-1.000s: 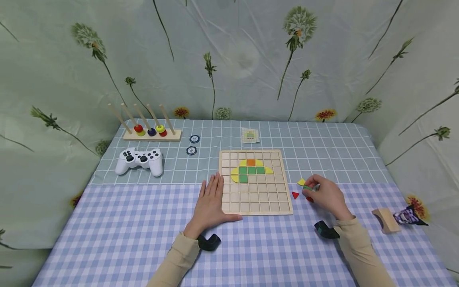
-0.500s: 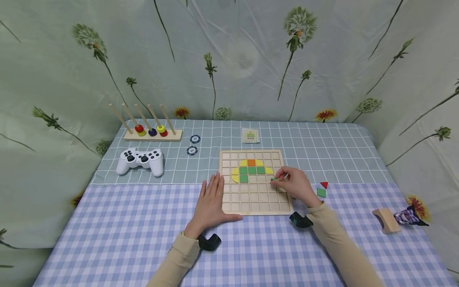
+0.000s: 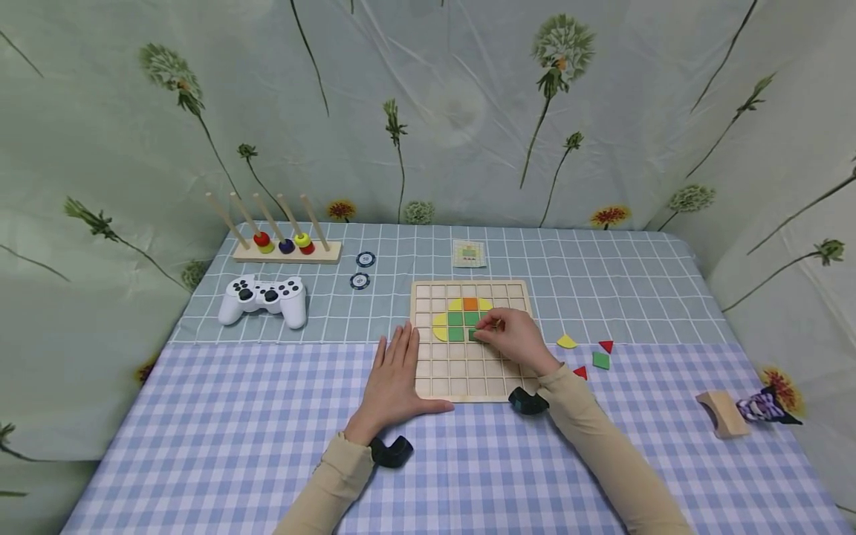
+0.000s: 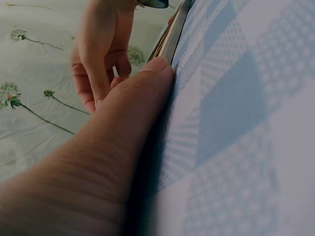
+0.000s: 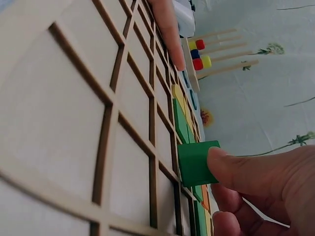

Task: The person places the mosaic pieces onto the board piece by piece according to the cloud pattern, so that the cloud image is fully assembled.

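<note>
A green square tile (image 5: 194, 164) is pinched between the thumb and fingers of my right hand (image 3: 515, 338), low over the wooden grid board (image 3: 468, 379). It is just right of a green tile (image 3: 455, 334) set in the grid. An orange square tile (image 3: 470, 304) and yellow rounded pieces (image 3: 439, 327) form part of the same cluster, partly covered by my right hand. My left hand (image 3: 394, 383) lies with straight fingers along the board's left edge, its thumb stretched along the front edge.
Right of the board lie a yellow quarter-round piece (image 3: 566, 341), a green square (image 3: 600, 360) and red triangles (image 3: 605, 346). Behind it is a pattern card (image 3: 469, 253). A white game controller (image 3: 263, 297), peg stand (image 3: 287, 253) and wooden arch block (image 3: 724, 414) stand farther out.
From the loose pieces at the right, my right hand has moved left with the green square tile, over the board's edge to the tile cluster. My left hand has stayed in place.
</note>
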`<state>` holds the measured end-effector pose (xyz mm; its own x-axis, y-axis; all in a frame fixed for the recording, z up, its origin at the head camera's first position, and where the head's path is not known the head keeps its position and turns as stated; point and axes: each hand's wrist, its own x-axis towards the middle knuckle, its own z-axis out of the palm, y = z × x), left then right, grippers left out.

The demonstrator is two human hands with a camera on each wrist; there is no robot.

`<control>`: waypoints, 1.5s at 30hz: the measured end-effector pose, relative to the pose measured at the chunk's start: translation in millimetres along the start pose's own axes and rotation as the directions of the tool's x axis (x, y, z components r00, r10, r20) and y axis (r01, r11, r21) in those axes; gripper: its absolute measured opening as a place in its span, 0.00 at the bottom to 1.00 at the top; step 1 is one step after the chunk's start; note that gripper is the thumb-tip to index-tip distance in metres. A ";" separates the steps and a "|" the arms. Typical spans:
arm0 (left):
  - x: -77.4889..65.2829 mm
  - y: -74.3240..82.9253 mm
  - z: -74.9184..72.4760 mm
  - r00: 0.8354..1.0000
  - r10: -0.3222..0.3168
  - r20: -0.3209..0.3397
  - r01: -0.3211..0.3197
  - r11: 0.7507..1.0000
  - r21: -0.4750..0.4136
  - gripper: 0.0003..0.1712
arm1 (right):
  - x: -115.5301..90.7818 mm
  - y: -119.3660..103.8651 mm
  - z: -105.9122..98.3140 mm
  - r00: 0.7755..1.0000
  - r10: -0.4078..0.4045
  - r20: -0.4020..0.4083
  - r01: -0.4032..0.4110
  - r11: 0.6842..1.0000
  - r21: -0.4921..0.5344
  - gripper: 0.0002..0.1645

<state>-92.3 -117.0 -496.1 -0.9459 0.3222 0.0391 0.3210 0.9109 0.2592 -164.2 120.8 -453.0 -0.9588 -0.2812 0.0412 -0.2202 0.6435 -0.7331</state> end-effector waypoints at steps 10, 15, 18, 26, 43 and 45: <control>-0.3 -0.4 0.1 1.000 0.000 0.001 0.000 1.000 0.001 0.78 | 3.9 -4.4 4.4 0.998 -0.062 -0.013 0.060 0.990 -0.128 0.04; 0.1 -0.5 0.9 1.000 0.004 -0.006 -0.004 1.000 -0.001 0.78 | 4.6 -6.5 5.1 0.997 -0.077 -0.023 0.070 0.976 -0.208 0.03; 0.0 -0.8 1.0 1.000 0.008 -0.013 -0.008 1.000 -0.004 0.78 | 4.7 -7.3 5.5 0.997 -0.076 -0.024 0.068 0.971 -0.230 0.03; -0.4 -0.5 1.0 1.000 0.014 -0.027 -0.014 1.000 -0.011 0.78 | -5.6 2.8 -8.1 0.999 -0.050 -0.013 0.047 0.983 -0.176 0.03; 0.0 -0.7 -0.4 0.999 0.015 -0.031 -0.016 1.000 -0.027 0.78 | -79.7 61.9 -92.3 0.973 0.146 -0.179 -0.185 0.957 -0.223 0.11; 0.1 -0.3 -0.1 0.999 0.017 -0.029 -0.018 0.999 -0.028 0.78 | -87.3 67.1 -96.4 0.968 0.160 -0.192 -0.203 0.951 -0.233 0.12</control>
<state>-92.5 -117.3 -496.0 -0.9412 0.3300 0.0720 0.3364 0.8974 0.2856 -112.6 257.1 -440.4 -0.9980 -0.0332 0.0530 -0.0568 0.8351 -0.5472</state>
